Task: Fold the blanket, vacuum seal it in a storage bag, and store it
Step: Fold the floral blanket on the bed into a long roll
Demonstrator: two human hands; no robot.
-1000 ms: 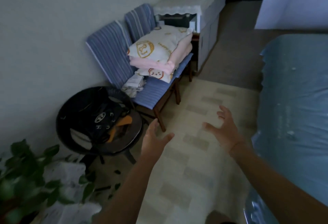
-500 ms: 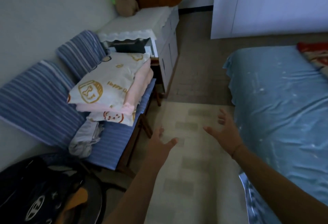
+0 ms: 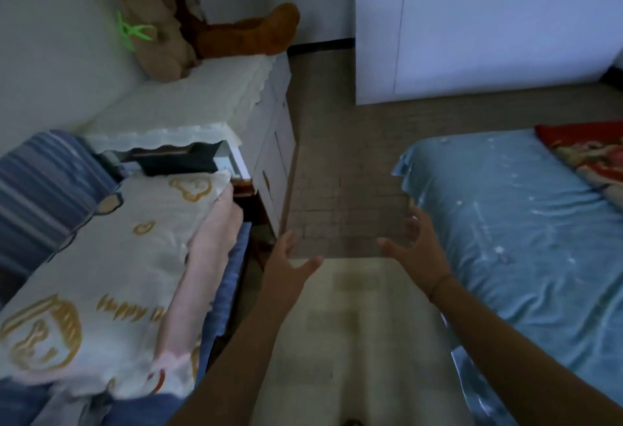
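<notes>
A person stands in a dim bedroom with both bare arms stretched forward over the floor, the left hand (image 3: 286, 265) and the right hand (image 3: 416, 243) held apart at about the same height, palms turned toward each other, fingers spread and loosely bent, holding nothing and touching nothing. A thin band (image 3: 438, 282) circles the right wrist. Below the hands a pale floor mat (image 3: 337, 324) meets the grey-brown floor (image 3: 337, 156). To the left, a folded cream blanket (image 3: 111, 274) printed with gold cartoon figures lies on top of a pink folded layer (image 3: 209, 240), the stack resting on the seat of a blue striped chair (image 3: 37, 189), near the left forearm but not touching it. To the right, a bed (image 3: 522, 240) covered in a light blue sheet runs along the frame, and a red patterned blanket (image 3: 586, 152) lies rumpled at its far end, well apart from both hands; which of the two blankets is the one for the job cannot be told. A glossy plastic sheet (image 3: 472, 381) shows at the bed's near edge, beside the right forearm. Behind the chair stands a white cabinet (image 3: 269, 142) topped with a scalloped cream cloth (image 3: 188, 102), on which a tan plush toy (image 3: 155, 31) with a green bow (image 3: 133, 29) leans against the wall, touching a brown plush toy (image 3: 242, 34). A white wardrobe (image 3: 488, 21) fills the far wall.
</notes>
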